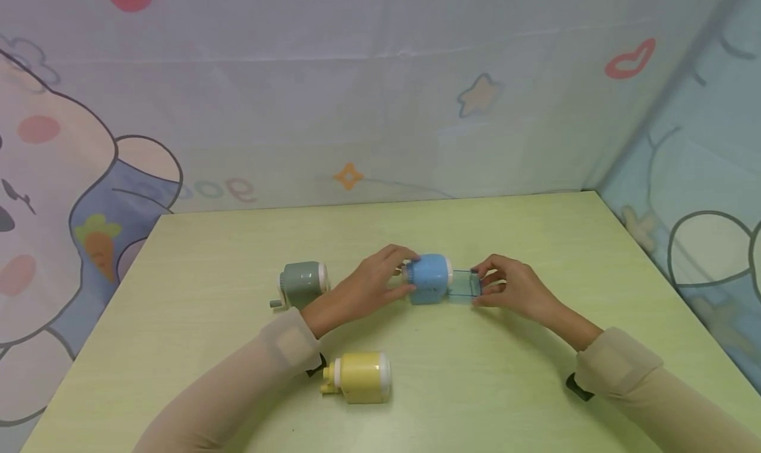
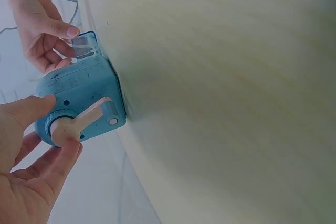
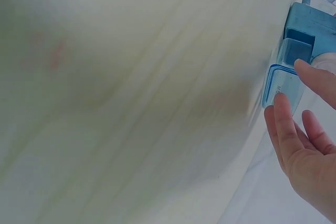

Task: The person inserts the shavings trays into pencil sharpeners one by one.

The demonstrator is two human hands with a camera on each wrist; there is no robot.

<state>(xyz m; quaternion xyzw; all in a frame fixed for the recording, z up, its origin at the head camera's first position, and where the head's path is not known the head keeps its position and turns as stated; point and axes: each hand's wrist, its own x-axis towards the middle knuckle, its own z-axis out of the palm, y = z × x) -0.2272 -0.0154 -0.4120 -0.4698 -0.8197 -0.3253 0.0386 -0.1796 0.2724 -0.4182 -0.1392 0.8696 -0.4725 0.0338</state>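
A blue crank pencil sharpener (image 1: 429, 278) stands on the table, its clear shavings drawer (image 1: 464, 283) pulled partway out on the right side. My left hand (image 1: 380, 278) holds the crank end of the sharpener, thumb and fingers around the body near the white crank arm (image 2: 90, 120). On the other side my right hand (image 1: 512, 288) pinches the outer end of the drawer between thumb and fingers. The right wrist view shows the drawer (image 3: 283, 83) as an open-topped, see-through blue box, with the right fingertips at its front.
A grey-green crank sharpener (image 1: 303, 282) stands behind my left forearm. Nearer to me, a yellow sharpener (image 1: 364, 377) rests by the left sleeve. Printed cloth (image 1: 386, 109) hangs behind the table (image 1: 475, 387) and along its sides.
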